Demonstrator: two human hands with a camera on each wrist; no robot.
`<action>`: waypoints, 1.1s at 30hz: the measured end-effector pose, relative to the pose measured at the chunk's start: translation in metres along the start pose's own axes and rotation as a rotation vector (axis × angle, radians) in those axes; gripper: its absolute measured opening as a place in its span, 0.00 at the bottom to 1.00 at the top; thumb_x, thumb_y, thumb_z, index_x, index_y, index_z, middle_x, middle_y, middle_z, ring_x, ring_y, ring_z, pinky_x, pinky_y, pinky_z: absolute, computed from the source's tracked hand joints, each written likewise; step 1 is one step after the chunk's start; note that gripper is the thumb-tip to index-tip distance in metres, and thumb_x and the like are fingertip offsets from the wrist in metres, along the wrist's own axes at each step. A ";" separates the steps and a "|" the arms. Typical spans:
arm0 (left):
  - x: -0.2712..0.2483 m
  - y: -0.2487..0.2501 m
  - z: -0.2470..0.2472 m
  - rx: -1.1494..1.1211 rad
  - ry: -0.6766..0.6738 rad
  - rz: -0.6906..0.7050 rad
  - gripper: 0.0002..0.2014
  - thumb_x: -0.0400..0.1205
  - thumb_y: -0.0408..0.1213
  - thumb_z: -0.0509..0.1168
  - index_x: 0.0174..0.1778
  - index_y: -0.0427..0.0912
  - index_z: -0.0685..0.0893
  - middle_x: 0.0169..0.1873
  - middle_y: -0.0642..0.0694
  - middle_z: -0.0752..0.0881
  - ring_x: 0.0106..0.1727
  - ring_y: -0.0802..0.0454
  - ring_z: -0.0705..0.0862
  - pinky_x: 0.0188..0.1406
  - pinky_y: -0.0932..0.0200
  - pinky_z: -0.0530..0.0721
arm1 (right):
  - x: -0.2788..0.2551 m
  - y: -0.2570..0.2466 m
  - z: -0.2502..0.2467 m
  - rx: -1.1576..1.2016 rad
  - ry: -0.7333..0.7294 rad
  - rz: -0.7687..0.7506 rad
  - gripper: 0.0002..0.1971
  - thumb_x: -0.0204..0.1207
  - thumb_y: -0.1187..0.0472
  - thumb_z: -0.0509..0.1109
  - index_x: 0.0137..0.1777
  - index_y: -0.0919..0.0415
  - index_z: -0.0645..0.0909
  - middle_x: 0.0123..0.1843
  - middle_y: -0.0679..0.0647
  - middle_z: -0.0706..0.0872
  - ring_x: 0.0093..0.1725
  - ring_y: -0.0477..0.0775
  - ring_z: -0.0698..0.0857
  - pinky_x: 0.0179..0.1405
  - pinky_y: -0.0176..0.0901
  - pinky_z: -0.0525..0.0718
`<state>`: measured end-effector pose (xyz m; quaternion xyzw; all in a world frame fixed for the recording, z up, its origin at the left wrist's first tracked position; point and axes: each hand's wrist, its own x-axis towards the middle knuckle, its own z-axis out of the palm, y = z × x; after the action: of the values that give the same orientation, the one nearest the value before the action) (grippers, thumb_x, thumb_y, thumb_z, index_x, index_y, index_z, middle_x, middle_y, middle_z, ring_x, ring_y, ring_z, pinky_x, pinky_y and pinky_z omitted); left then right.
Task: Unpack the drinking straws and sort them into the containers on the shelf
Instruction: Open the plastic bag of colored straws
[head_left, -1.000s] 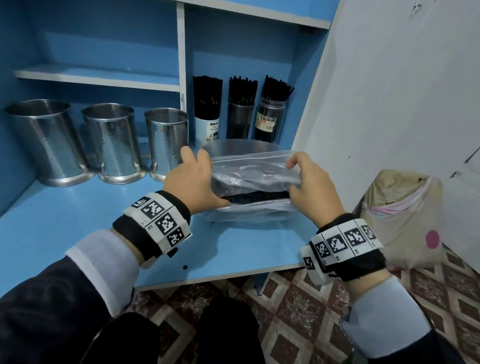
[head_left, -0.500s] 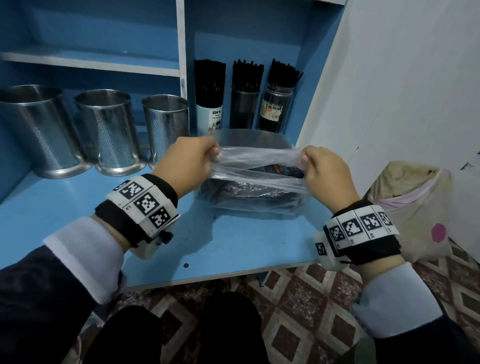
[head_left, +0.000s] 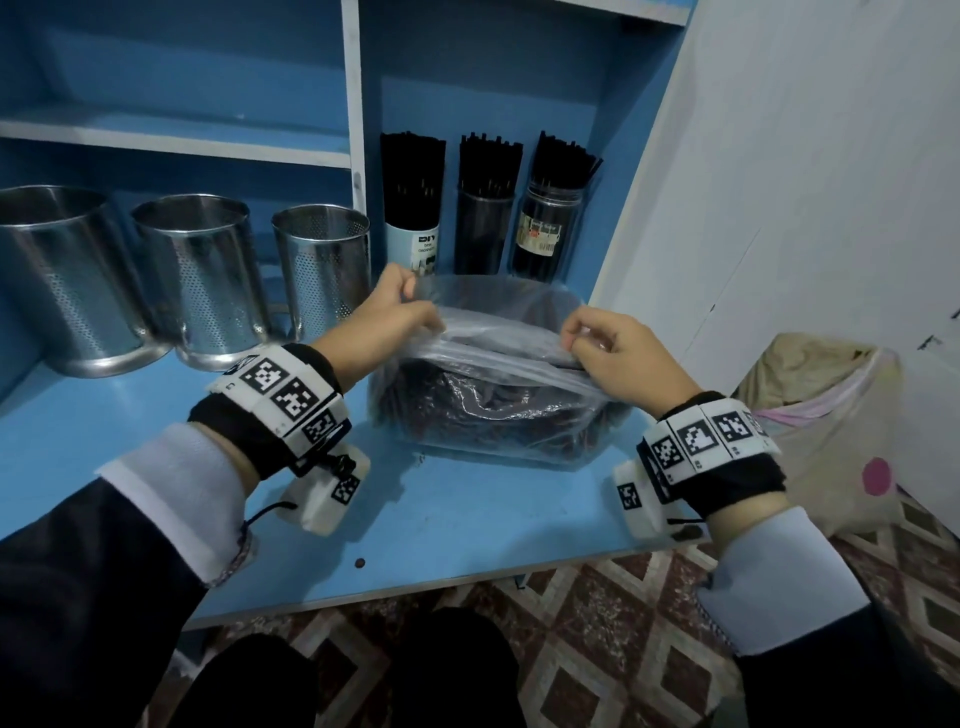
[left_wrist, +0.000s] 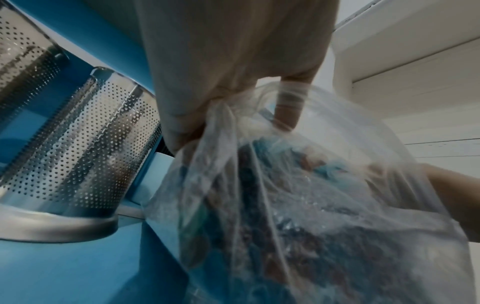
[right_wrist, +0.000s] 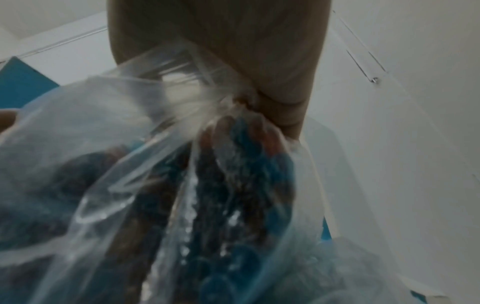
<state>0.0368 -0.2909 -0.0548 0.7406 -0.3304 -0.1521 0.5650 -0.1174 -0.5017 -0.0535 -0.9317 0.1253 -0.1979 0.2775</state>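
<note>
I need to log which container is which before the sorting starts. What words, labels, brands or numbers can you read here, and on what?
"DIY": black letters on the white container of black straws, leftmost of the three in the right compartment; the smaller print beneath it is too small to read.
Label on the clear jar, rightmost of the three: printed, but too blurred to read.
Wrist bands: black-and-white square code markers only, no words.
Nothing readable on the plastic bag.

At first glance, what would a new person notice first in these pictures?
The clear plastic bag of dark straws lies mid-shelf, its top pinched by the left hand and the right hand. Behind it, three containers already hold upright black straws. To the left stand three perforated steel cups, whose insides cannot be seen.
</note>
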 end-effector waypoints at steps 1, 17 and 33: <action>-0.002 0.000 -0.001 0.036 -0.051 0.006 0.16 0.75 0.32 0.65 0.41 0.50 0.62 0.39 0.51 0.66 0.38 0.56 0.66 0.34 0.67 0.71 | -0.001 0.000 0.000 -0.001 -0.004 0.006 0.09 0.78 0.59 0.66 0.37 0.45 0.78 0.36 0.39 0.82 0.31 0.31 0.76 0.37 0.29 0.71; -0.024 -0.028 -0.018 0.452 -0.076 -0.131 0.12 0.81 0.47 0.66 0.57 0.71 0.78 0.55 0.50 0.66 0.58 0.46 0.74 0.71 0.43 0.72 | -0.021 0.006 -0.003 -0.129 0.009 -0.017 0.09 0.80 0.63 0.70 0.56 0.54 0.89 0.51 0.57 0.80 0.50 0.52 0.77 0.52 0.40 0.72; -0.038 -0.040 -0.032 0.064 -0.134 -0.116 0.17 0.79 0.15 0.61 0.41 0.44 0.82 0.43 0.51 0.84 0.35 0.52 0.75 0.30 0.63 0.73 | -0.035 0.007 0.003 -0.110 -0.083 0.191 0.06 0.80 0.58 0.68 0.50 0.45 0.83 0.55 0.54 0.69 0.54 0.54 0.74 0.60 0.43 0.72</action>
<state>0.0407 -0.2364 -0.0876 0.7644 -0.3288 -0.2230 0.5078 -0.1481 -0.4945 -0.0700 -0.9368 0.2125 -0.1248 0.2483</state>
